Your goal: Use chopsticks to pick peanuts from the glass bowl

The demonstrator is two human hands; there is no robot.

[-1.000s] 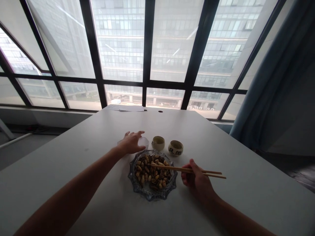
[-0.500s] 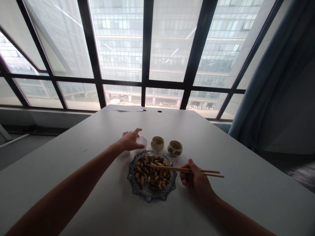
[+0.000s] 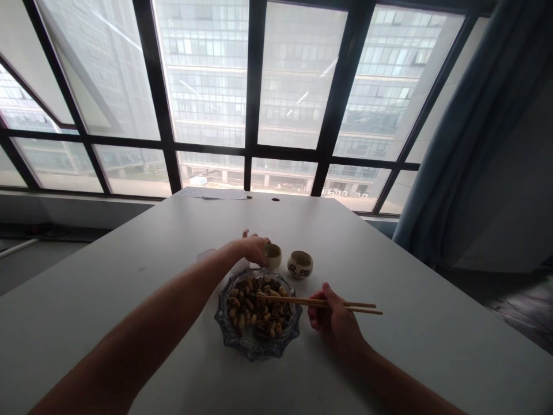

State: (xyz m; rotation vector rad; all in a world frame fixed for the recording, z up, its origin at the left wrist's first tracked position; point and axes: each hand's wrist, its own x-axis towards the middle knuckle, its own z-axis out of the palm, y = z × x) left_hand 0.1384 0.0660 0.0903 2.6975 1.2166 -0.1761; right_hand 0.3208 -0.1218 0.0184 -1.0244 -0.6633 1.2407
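Note:
My left hand [image 3: 254,249] reaches past the far rim of a glass bowl, its fingers curled against the left side of a small ceramic teacup [image 3: 273,257]. A second teacup [image 3: 300,265] with dark characters stands just to the right. Wooden chopsticks [image 3: 319,302] lie in the closed fingers of my right hand [image 3: 334,320]. Their tips rest over the peanuts and dark-shelled seeds [image 3: 261,308] in the scalloped glass bowl [image 3: 259,350]. Behind my left forearm, two clear plastic cups [image 3: 206,254] are partly hidden.
Everything stands on a white table [image 3: 173,351]. Paper sheets [image 3: 216,193] lie at its far edge, near a round hole [image 3: 275,200]. Tall windows rise beyond, and a blue curtain [image 3: 440,173] hangs on the right.
My left hand has moved right, from a clear plastic cup to the left teacup. My right hand keeps the chopsticks over the bowl. The whole view has shifted slightly.

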